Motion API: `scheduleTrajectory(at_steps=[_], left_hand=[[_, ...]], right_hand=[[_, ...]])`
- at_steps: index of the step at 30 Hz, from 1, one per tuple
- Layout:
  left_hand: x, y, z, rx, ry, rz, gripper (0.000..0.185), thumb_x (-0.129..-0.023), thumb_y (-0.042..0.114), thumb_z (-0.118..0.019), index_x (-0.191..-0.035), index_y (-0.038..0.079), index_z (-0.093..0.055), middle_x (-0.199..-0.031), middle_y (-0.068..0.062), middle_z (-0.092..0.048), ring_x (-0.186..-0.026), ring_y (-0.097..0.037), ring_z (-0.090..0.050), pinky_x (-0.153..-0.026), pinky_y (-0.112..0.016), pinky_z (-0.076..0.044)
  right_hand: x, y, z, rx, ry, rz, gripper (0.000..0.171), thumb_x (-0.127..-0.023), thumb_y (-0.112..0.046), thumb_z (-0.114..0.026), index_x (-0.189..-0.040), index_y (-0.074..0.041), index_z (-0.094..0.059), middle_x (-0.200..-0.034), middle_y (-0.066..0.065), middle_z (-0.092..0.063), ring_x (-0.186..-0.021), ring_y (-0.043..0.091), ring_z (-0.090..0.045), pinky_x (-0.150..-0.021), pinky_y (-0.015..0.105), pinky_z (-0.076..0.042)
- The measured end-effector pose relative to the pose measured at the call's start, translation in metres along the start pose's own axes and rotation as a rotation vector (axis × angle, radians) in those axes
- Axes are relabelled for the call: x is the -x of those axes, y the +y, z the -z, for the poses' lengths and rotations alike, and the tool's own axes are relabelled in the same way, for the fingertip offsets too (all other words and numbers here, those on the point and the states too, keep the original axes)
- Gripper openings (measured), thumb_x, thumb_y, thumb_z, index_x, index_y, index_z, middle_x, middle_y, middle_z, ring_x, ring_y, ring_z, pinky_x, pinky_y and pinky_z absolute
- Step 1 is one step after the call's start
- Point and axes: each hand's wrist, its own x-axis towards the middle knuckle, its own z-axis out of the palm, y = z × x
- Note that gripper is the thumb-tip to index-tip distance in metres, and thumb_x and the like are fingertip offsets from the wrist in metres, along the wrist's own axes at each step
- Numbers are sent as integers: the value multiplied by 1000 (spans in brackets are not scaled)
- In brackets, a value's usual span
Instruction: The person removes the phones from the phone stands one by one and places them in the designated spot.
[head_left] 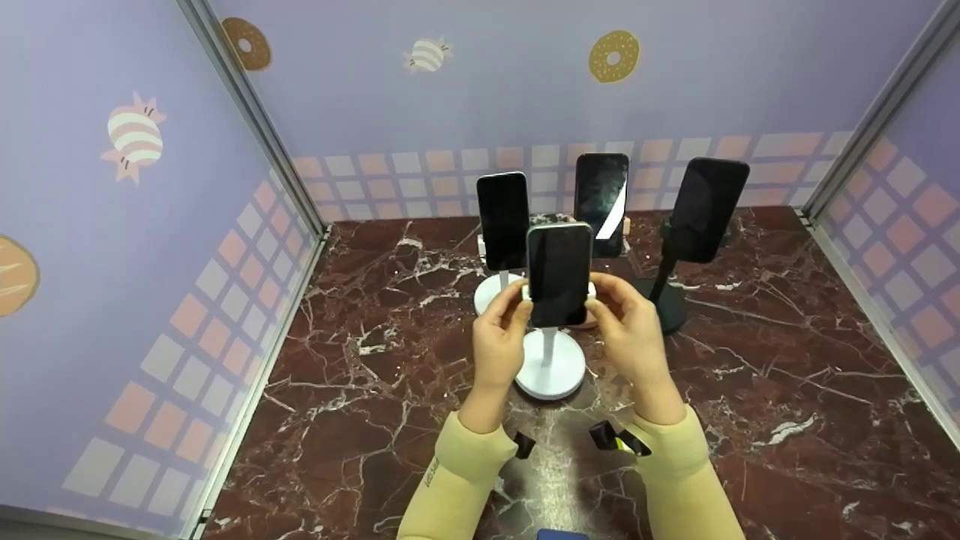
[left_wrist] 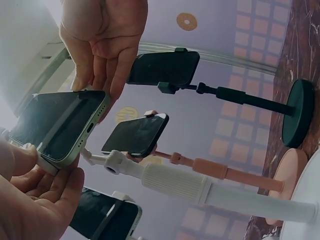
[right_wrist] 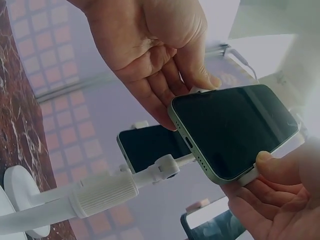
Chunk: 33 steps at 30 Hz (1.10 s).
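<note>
Seen from the head view: 4 phones on 4 stands, set on a dark red marbled surface (head_left: 750, 360) inside a lilac-walled booth

Nearest phone (head_left: 559, 274), pale green edge, dark screen, upright in the clamp of a white stand (head_left: 550, 365), round base flat on the surface

Left hand (head_left: 501, 326) pressed to the phone's left side at the white clamp, fingers curled in and pinching there; right hand (head_left: 628, 322) doing the same on the right edge, thumb and fingertips closed narrowly on phone and clamp. Plainer from the wrist views: thumb on the clamp corner, other fingers along the phone's long edge

Behind: a second phone (head_left: 503, 220) on another white stand, a third phone (head_left: 601, 196) on a peach stand (left_wrist: 235, 172), a fourth phone (head_left: 706, 208) on a black stand (head_left: 664, 300), all near the front one, none touching it

Risks, as judgement only:
- clamp not seated evenly on both edges, so phone slipping out and dropping screen-first onto the hard marble
- uneven push from 1 hand tipping the tall stand on its small base, likely into the close-set stands behind
- fingers caught if the sprung clamp snaps shut
</note>
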Motion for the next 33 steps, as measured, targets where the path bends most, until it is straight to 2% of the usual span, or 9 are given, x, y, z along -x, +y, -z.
scheduleTrajectory(at_steps=[7, 14, 21, 24, 27, 29, 31, 33], left_hand=[[1, -6, -8, 72, -51, 51, 34, -99, 0, -63, -127, -17, -62, -123, -33, -67, -89, -2, -58, -75, -15, -51], [0, -10, -9, 97, -94, 89, 32, -99, -4, -62, -127, -18, -61, -110, -32, -67, -81, 1, -55, -73, -14, -50], [-6, -11, -8, 83, -144, 102, 33, -100, -1, -61, -129, -18, -60, -119, -33, -67, -89, 2, -60, -80, -14, -54], [-7, -11, -8, 72, -149, 103, 34, -100, -1, -61, -130, -18, -60, -126, -33, -66, -101, -8, -66, -88, -16, -55], [-8, -12, -8, 72, -151, 101, 35, -100, 0, -61, -131, -17, -59, -133, -32, -64, -119, -25, -67, -99, -19, -54], [-8, -12, -8, 78, -145, 106, 36, -100, 1, -62, -131, -17, -59, -133, -32, -64, -121, -30, -66, -99, -19, -54], [-8, -11, -8, 91, -138, 118, 35, -100, 0, -62, -131, -17, -60, -132, -32, -65, -117, -24, -68, -97, -18, -55], [-8, -11, -8, 102, -130, 131, 34, -100, -1, -62, -130, -17, -61, -128, -32, -66, -106, -12, -68, -91, -16, -55]], right_hand=[[4, 8, 7, -31, 18, -20, 31, -94, 11, -65, -125, 13, -64, -117, 28, -70, -94, -2, -63, -83, 11, -53], [5, 16, 10, -51, 24, -28, 31, -94, 12, -63, -125, 15, -62, -118, 30, -69, -98, -3, -64, -88, 11, -53], [4, 20, 10, -12, 36, -18, 31, -96, 9, -64, -127, 14, -63, -119, 30, -69, -96, -5, -63, -85, 9, -52], [3, 22, 9, -11, 40, 0, 31, -96, 8, -64, -127, 15, -62, -118, 31, -69, -96, -5, -62, -84, 9, -52], [3, 23, 9, -23, 48, 16, 31, -96, 7, -64, -126, 15, -62, -118, 32, -69, -95, -4, -63, -83, 9, -52], [4, 23, 9, -29, 52, 18, 31, -97, 7, -64, -126, 15, -62, -118, 32, -69, -95, -4, -63, -83, 10, -52], [4, 23, 9, -36, 52, 13, 32, -97, 6, -64, -127, 15, -63, -118, 31, -69, -95, -3, -63, -83, 11, -53], [4, 23, 9, -40, 49, 8, 32, -97, 5, -64, -128, 14, -63, -120, 30, -69, -96, -3, -64, -83, 11, -53]])
